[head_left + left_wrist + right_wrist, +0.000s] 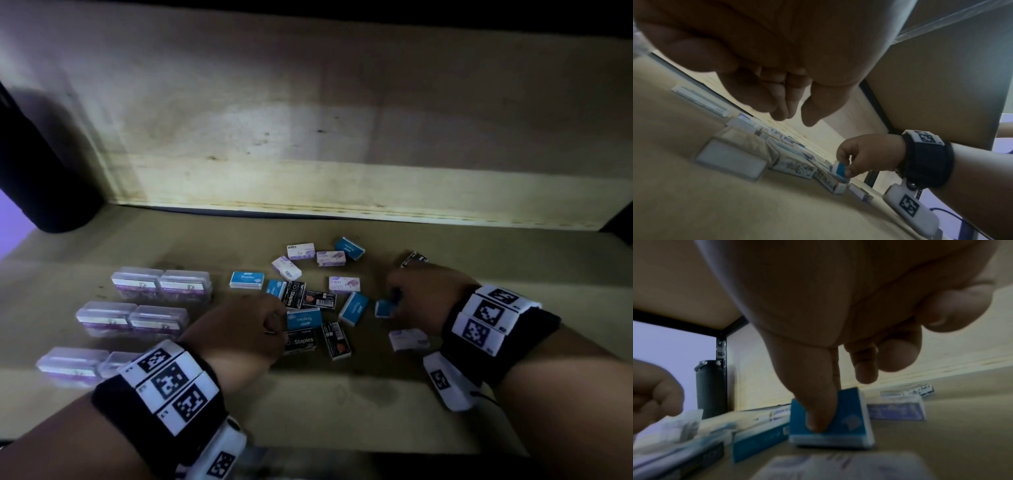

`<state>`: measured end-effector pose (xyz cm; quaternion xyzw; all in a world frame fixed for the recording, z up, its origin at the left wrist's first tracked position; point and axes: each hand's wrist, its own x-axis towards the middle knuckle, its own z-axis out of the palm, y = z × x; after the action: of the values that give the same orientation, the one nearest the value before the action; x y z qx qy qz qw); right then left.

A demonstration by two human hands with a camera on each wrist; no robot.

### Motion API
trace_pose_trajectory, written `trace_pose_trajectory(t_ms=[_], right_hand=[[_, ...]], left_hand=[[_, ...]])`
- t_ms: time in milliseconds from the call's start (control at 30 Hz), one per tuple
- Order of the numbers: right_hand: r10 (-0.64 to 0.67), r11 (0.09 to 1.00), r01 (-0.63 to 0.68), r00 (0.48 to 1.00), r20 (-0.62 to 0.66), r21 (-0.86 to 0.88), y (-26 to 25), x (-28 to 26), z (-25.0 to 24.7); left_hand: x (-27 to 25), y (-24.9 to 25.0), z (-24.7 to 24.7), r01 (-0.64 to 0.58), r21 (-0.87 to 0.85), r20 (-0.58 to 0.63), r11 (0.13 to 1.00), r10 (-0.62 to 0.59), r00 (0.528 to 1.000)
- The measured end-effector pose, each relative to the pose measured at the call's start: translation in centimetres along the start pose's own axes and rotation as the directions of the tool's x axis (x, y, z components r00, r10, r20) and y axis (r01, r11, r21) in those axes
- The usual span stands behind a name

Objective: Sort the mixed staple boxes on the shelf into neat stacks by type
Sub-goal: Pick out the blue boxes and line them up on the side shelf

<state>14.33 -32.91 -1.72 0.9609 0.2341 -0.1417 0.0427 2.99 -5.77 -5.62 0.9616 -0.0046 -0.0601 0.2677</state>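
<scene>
Right hand (416, 296) pinches a small blue cardboard staple box (830, 418) tipped on edge; thin grip, could slip. Left hand (246, 330) loosely curled, empty, may nudge the black staple box (301, 341).

"Staples" was legible on several boxes on the shelf (342, 404). White on blue: flat blue box (247, 279) at left of pile; angled blue box (354, 308) w/ word running lengthwise; blue box (304, 318) nr centre, word upside down. White on black: upright black box (294, 294), w/ "10" ahead of the word; black box (301, 341) at front. Right-wrist view: far black box (925, 391) also read "Staples". Purple-white boxes (344, 284) had print too small to read. Wrist bands (170, 383) showed b/w square code markers only, no words.
</scene>
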Motion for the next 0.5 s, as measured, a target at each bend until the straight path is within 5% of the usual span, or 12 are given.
trace_pose_trajectory(t_ms=[333,500], right_hand=[[0.111,0.961,-0.06,0.977,-0.18,0.271,0.4,-4.1,-0.5],[0.111,0.944,-0.03,0.967,-0.229,0.33,0.1,-5.9,0.6]], left_hand=[[1.7,2.5,-2.0,-0.063,0.246,0.071,0.967,0.046,0.996],[3.9,3.8,-2.8,-0.187,0.391,0.266,0.901,0.084,0.96]])
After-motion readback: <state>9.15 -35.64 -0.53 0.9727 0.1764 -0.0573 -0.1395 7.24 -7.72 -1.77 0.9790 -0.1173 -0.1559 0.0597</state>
